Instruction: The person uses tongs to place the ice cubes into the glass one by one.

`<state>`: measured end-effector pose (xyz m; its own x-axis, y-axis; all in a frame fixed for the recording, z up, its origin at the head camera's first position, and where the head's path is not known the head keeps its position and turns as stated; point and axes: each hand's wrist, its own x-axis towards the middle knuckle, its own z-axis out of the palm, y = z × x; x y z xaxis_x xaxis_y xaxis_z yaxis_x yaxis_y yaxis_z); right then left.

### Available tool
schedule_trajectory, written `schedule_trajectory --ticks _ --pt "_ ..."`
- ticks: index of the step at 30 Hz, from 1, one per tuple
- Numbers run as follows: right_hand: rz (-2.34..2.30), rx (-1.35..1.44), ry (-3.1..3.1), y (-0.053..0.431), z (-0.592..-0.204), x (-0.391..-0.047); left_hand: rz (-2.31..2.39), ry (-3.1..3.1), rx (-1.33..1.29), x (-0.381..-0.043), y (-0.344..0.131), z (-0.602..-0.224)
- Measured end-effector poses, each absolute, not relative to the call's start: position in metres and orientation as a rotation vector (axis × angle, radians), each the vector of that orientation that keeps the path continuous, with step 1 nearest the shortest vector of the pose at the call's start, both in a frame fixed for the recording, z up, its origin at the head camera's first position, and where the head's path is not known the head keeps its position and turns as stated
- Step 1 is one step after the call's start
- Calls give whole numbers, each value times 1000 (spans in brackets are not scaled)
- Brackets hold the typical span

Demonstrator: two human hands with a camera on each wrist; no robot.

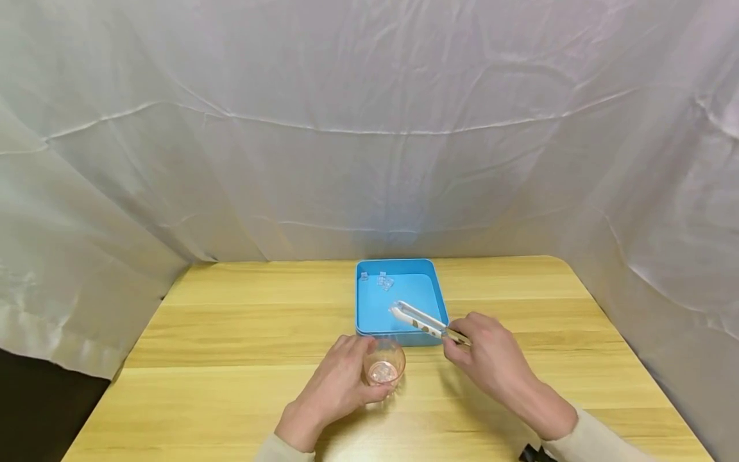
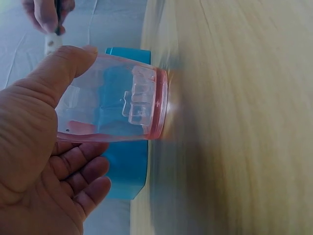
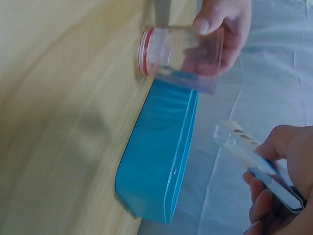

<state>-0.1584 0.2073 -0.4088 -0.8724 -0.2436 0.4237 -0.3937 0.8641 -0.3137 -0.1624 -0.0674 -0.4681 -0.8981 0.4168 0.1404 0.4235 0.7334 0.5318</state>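
Note:
My left hand (image 1: 331, 385) holds a clear pink-tinted cup (image 1: 394, 357) near the front of the blue tray, thumb on one side and fingers on the other. Several clear ice-like cubes (image 2: 141, 100) lie at the cup's bottom. In my right hand (image 1: 499, 359) is a pair of white tongs (image 1: 424, 321) with brown spots, gripped with the thumb and fingers. The tongs' tips are over the tray, with a small clear cube (image 3: 221, 135) at them. Inside the blue tray (image 1: 412, 340), several more clear cubes (image 1: 385, 281) sit toward the back left.
The tray stands on a light wooden table (image 1: 242, 333) near its back edge. Pale grey cloth (image 1: 369, 160) hangs behind and along both sides. A small black object (image 1: 537, 453) shows at my right sleeve.

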Motion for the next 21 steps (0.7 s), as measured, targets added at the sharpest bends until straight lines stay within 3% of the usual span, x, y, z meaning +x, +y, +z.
schedule_trajectory --ticks 21 --pt "596 750 -2457 219 -429 -115 -645 -2859 -797 -164 -69 -459"
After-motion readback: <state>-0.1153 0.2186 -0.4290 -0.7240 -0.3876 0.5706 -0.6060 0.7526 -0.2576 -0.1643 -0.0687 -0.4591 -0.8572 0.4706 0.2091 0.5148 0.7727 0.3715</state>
